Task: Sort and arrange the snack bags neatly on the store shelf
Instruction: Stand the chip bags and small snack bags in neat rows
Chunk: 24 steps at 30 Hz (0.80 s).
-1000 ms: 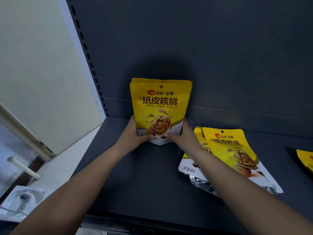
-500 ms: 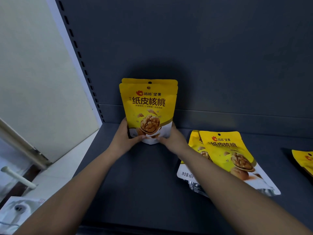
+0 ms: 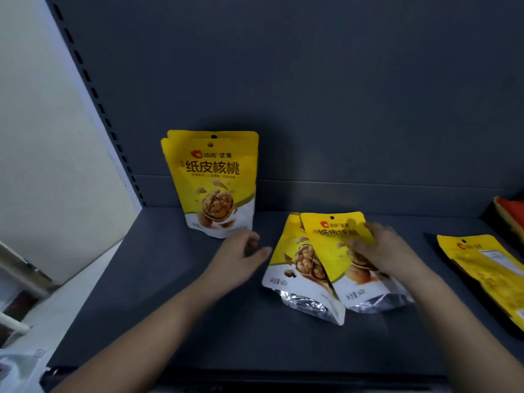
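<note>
Silver foil shows nearest, at the crumpled bottoms of two yellow walnut bags lying flat on the dark shelf (image 3: 198, 321), the upper bag (image 3: 329, 245) overlapping the lower bag (image 3: 295, 268). Their long axes run from these foil bases away toward the back panel (image 3: 340, 109), hang holes farthest from the person. The right hand (image 3: 380, 253) lies on the upper bag's printed face, but motion blur hides whether thumb or fingertips hook an edge, so I cannot tell a press from a grip. The left hand (image 3: 241, 256) hovers just left of the lower bag, apart from it, fingers loosely curled around nothing. By my reading the right hand is placed to lift first, and its bag would need tipping up about the foil base to stand. Farther back and left, the standing pair (image 3: 212, 180) sits upright against the panel, the front bag nearly covering the rear one. At the right, another yellow bag (image 3: 482, 273) is cut by the frame, and a red pack (image 3: 510, 211) beyond is too cropped to identify.
</note>
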Tool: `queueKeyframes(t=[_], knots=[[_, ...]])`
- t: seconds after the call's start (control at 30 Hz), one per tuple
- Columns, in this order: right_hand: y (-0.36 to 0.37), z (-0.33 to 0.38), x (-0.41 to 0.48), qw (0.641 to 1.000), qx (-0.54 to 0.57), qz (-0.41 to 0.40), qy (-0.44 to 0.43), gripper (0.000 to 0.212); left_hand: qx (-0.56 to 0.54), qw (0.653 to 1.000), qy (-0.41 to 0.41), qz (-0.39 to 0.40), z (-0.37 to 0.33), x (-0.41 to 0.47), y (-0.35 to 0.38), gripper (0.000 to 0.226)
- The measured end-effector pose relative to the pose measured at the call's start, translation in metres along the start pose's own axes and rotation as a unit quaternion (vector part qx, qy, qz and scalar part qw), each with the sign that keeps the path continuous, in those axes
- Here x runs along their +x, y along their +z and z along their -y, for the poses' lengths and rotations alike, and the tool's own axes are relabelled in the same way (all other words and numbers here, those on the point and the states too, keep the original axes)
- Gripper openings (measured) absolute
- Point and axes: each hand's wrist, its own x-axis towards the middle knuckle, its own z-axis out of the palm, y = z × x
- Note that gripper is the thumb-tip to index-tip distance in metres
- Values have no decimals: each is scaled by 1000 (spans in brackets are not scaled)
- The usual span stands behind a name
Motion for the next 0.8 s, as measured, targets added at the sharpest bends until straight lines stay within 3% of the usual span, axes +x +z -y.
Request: queueKeyframes(t=[0.13, 0.3, 0.47, 0.6, 0.73, 0.8], knots=[[4, -27, -15, 997, 63, 16, 28, 50, -36, 995, -39, 79, -28, 0, 33, 34], [5, -30, -29, 984, 175, 13, 36, 41, -172, 976, -123, 53, -52, -5, 57, 57], [21, -25, -44, 988, 151, -4, 26, 50, -249, 949, -178, 78, -61, -11, 68, 80], [30, -23, -46, 991, 130, -4, 21, 51, -268, 941, -181, 100, -66, -14, 66, 69], [34, -25, -46, 960, 280, -2, 34, 54, -272, 947, -137, 105, -65, -24, 61, 62], [34, -28, -47, 963, 269, -5, 27, 58, -288, 943, -120, 112, -62, -34, 58, 58]])
